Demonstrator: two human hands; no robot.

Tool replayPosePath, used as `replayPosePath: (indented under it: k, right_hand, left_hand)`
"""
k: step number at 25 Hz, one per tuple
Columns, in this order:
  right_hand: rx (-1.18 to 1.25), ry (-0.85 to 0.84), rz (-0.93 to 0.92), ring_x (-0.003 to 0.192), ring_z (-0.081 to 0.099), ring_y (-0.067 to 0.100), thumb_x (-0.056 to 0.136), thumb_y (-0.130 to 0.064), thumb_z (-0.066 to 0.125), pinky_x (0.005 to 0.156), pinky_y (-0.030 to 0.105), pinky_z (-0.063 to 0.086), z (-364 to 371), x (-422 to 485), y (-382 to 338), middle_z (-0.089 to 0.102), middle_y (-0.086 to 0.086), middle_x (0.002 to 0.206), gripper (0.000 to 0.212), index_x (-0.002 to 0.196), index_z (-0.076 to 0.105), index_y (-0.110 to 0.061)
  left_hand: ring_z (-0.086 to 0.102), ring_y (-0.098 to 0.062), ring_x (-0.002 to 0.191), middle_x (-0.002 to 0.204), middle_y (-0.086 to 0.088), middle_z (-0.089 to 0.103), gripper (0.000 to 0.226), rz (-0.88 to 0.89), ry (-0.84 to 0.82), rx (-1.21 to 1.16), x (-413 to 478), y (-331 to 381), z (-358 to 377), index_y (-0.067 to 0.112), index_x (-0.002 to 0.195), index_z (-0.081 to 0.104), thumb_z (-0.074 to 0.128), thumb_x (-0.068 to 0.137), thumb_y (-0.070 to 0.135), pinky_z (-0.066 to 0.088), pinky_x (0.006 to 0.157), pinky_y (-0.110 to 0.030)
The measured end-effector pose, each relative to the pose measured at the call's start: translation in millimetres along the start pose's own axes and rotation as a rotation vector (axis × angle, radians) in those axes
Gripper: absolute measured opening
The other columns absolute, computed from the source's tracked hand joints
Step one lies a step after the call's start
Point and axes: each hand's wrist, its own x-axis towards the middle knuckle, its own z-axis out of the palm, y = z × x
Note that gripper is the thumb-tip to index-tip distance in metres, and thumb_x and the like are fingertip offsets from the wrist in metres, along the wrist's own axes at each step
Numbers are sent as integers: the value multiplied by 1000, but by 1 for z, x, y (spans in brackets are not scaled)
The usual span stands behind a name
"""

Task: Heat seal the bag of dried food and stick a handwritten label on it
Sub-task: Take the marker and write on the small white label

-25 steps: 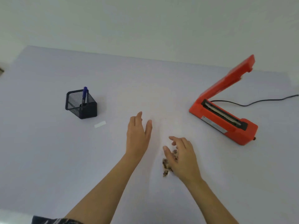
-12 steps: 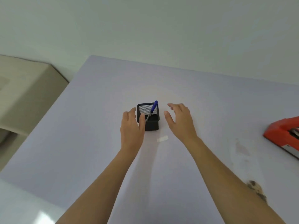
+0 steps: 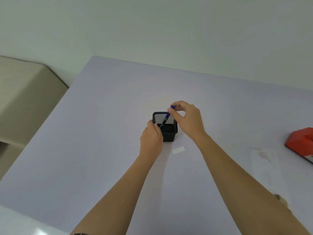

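Right hand (image 3: 188, 117) pinches the blue pen (image 3: 166, 117), left hand (image 3: 150, 139) holds the mesh holder (image 3: 169, 135) mid-frame; pale counter (image 3: 101, 150), plain wall (image 3: 152, 31) above

From hovering to gripping
Open a moment ago, the right hand (image 3: 188, 119) now pinches the blue pen (image 3: 166, 116) at its top; the left hand (image 3: 151, 138) grips the mesh holder (image 3: 169, 135) at its rim.

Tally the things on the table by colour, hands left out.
Black: 1, mesh pen holder
Blue: 1, pen
White: 1, label
Red: 1, heat sealer, partly out of frame
Clear: 1, bag of dried food
Total: 5
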Motion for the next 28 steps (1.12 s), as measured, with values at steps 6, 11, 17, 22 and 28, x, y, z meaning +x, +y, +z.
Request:
replayPosePath:
  k: [6, 11, 17, 22, 28]
  right_hand:
    - [161, 228, 31, 87, 62, -2, 86, -32, 63, 75, 18, 42, -40, -1, -29, 67, -16, 83, 10, 90, 63, -22]
    - [187, 274, 28, 81, 60, -8, 87, -30, 63, 70, 7, 40, -85, -12, -48, 66, -19, 80, 8, 89, 64, -23]
    - [318, 350, 103, 78, 61, -1, 86, -34, 62, 81, 25, 46, -121, -27, -56, 68, -15, 81, 5, 82, 62, -34]
    - [254, 264, 188, 55, 52, 9, 87, -56, 48, 60, 24, 45, -126, -48, -43, 60, -4, 66, 41, 79, 62, -18]
    - [362, 357, 497, 38, 41, 6, 90, -27, 45, 49, 24, 38, -130, -55, -25, 44, -7, 42, 42, 51, 46, -10]
  left_hand:
    - [51, -38, 108, 122, -18, 53, 47, -110, -58, 7, 2, -7, -5, 6, 138, 29, 29, 99, 32, 40, 85, -41]
    - [49, -16, 106, 126, 5, 38, 46, 328, 28, -89, -17, 24, -37, 11, 140, 35, 43, 96, 24, 42, 90, -26]
    - [58, -14, 69, 77, 2, 63, 20, 460, -62, -153, -44, 62, -30, 12, 107, 65, 55, 93, 22, 53, 68, -30]
    - [59, -21, 69, 77, -9, 67, 21, 589, -66, -132, -72, 86, -4, 6, 100, 65, 49, 96, 20, 45, 64, -28]
    - [47, -21, 57, 67, -9, 56, 34, 560, -202, -31, -101, 116, 29, 4, 83, 57, 37, 99, 25, 29, 51, -23]
